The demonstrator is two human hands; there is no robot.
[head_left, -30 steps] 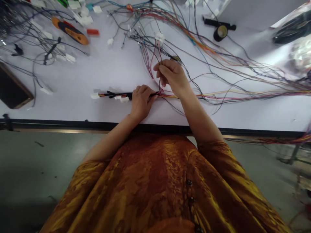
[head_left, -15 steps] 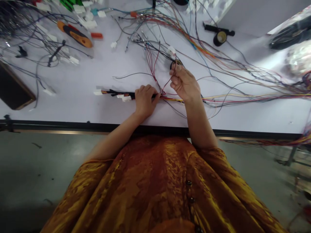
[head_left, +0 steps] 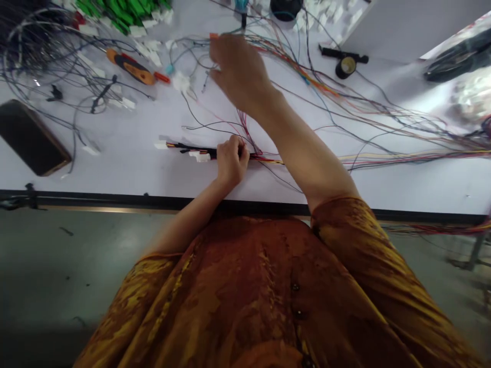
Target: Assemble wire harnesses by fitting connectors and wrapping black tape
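Note:
My left hand (head_left: 232,159) is closed around a wire bundle (head_left: 264,159) lying along the front of the white table. The bundle's left end is a black-wrapped branch (head_left: 209,151) with white connectors (head_left: 201,157) at its tips. Thin red wires (head_left: 245,122) rise from the bundle beyond my left hand. My right hand (head_left: 241,69) reaches over the loose wires at the back, blurred, and its fingers are mostly turned from view. To the left of its fingers is a blurred white connector (head_left: 182,82), with a thin pinkish wire trailing back towards the bundle.
At left lie a phone (head_left: 34,137), an orange-and-black handled tool (head_left: 130,66) and tangled grey wires. Green pieces (head_left: 123,13) are heaped behind them. Long coloured wires (head_left: 326,87) run off to the right, past a tape roll (head_left: 346,67). A dark table edge (head_left: 95,198) runs nearest me.
My right hand has swung up and left from beside the bundle to the back wires. The white connector near it has shifted left. My left hand stays on the bundle, fingers drawn tighter.

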